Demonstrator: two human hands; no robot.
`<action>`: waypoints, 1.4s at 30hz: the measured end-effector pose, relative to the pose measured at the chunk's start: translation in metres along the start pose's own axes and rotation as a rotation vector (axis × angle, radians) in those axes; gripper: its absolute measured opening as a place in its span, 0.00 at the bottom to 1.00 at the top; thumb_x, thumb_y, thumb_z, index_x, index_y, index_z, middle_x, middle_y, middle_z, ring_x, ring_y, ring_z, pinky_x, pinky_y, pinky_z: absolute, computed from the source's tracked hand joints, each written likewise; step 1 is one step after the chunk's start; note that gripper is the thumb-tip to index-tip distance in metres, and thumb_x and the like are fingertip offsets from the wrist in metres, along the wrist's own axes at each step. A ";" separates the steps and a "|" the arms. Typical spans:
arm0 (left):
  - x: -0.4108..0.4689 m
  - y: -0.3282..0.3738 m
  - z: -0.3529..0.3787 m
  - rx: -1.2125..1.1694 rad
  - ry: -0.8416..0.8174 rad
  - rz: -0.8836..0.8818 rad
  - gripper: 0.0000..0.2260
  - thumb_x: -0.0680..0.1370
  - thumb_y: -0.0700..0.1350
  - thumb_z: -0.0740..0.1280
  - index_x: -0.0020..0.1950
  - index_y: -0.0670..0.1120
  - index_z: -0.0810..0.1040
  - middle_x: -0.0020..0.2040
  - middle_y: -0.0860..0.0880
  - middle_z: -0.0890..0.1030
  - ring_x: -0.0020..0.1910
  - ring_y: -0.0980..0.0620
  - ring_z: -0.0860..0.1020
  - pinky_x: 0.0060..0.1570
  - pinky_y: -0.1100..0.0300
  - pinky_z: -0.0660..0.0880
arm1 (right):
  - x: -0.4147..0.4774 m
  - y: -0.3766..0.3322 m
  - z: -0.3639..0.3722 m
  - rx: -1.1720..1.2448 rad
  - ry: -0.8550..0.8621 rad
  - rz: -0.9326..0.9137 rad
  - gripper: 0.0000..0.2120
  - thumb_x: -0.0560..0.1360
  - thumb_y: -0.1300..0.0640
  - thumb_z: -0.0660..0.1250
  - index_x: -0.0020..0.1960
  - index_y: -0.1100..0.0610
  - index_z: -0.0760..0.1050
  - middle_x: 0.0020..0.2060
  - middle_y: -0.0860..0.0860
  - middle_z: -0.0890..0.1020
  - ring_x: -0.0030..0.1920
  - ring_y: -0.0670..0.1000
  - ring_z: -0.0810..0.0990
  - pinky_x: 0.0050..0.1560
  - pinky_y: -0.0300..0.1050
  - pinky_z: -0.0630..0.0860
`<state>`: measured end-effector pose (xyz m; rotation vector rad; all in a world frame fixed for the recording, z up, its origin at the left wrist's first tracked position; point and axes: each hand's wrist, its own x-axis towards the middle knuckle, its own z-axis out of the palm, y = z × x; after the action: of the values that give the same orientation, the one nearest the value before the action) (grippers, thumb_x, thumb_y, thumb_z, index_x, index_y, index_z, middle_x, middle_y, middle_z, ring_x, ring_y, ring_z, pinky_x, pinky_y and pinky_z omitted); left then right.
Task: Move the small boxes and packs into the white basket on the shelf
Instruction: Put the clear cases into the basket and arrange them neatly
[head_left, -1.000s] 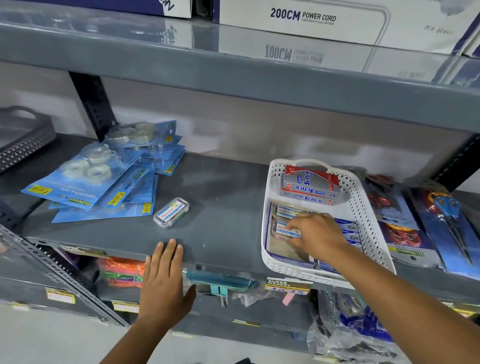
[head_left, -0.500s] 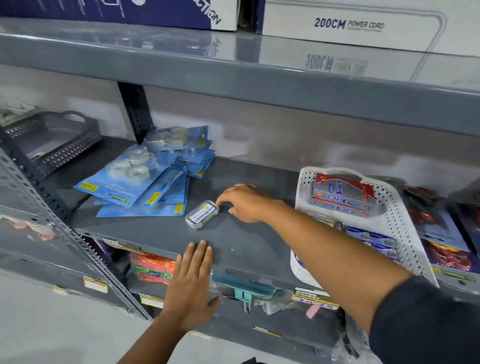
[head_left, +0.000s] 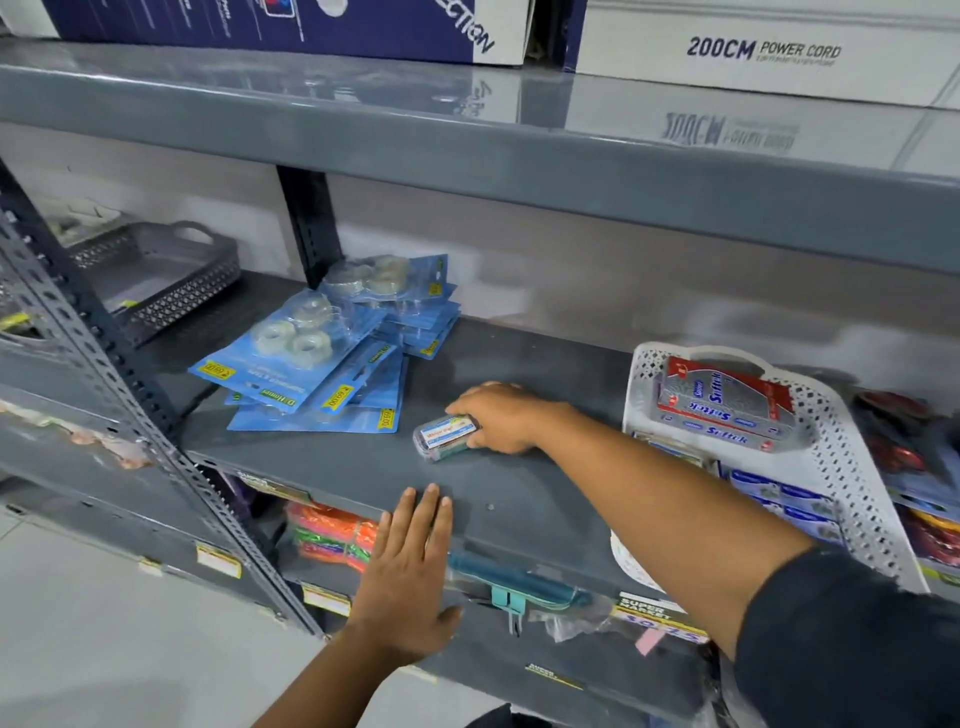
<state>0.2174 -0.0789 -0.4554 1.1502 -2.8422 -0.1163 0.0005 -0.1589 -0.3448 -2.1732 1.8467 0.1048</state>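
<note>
A small clear plastic box with a white label lies on the grey shelf, mid-way along it. My right hand reaches across from the right and its fingers close around the box's right end. My left hand rests flat and open on the shelf's front edge, holding nothing. The white basket stands at the right of the shelf. A red and silver box lies in it on top of several flat blue packs. My right forearm hides the basket's near left corner.
A pile of blue tape blister packs lies left of the small box. A grey basket stands at the far left. Red scissor packs lie right of the white basket. A slotted upright crosses the left foreground. The upper shelf carries large cartons.
My right hand left the white basket, swung left across the shelf and closed on the small clear box. The view shifted left. My left hand stayed on the shelf edge.
</note>
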 end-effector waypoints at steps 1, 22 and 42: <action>0.001 0.000 0.000 -0.004 0.010 0.011 0.50 0.59 0.64 0.67 0.75 0.40 0.58 0.75 0.42 0.63 0.74 0.40 0.54 0.70 0.50 0.45 | -0.008 0.006 -0.002 0.037 0.024 0.007 0.15 0.71 0.53 0.68 0.57 0.51 0.75 0.55 0.54 0.79 0.56 0.59 0.76 0.55 0.56 0.74; 0.008 0.005 0.012 -0.051 0.043 0.000 0.49 0.59 0.61 0.70 0.73 0.38 0.60 0.74 0.38 0.64 0.73 0.35 0.57 0.66 0.35 0.61 | -0.270 0.094 0.021 0.467 0.166 0.486 0.22 0.75 0.51 0.69 0.67 0.48 0.67 0.67 0.49 0.75 0.65 0.44 0.72 0.66 0.45 0.70; 0.008 0.008 0.007 -0.032 0.037 -0.009 0.48 0.60 0.62 0.69 0.73 0.38 0.60 0.73 0.37 0.65 0.73 0.35 0.58 0.66 0.37 0.62 | -0.261 0.080 0.049 0.321 0.214 0.433 0.17 0.67 0.51 0.77 0.54 0.52 0.82 0.54 0.48 0.78 0.53 0.49 0.76 0.59 0.46 0.73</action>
<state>0.2056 -0.0783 -0.4611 1.1467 -2.7926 -0.1383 -0.1177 0.0917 -0.3427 -1.5997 2.2460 -0.3258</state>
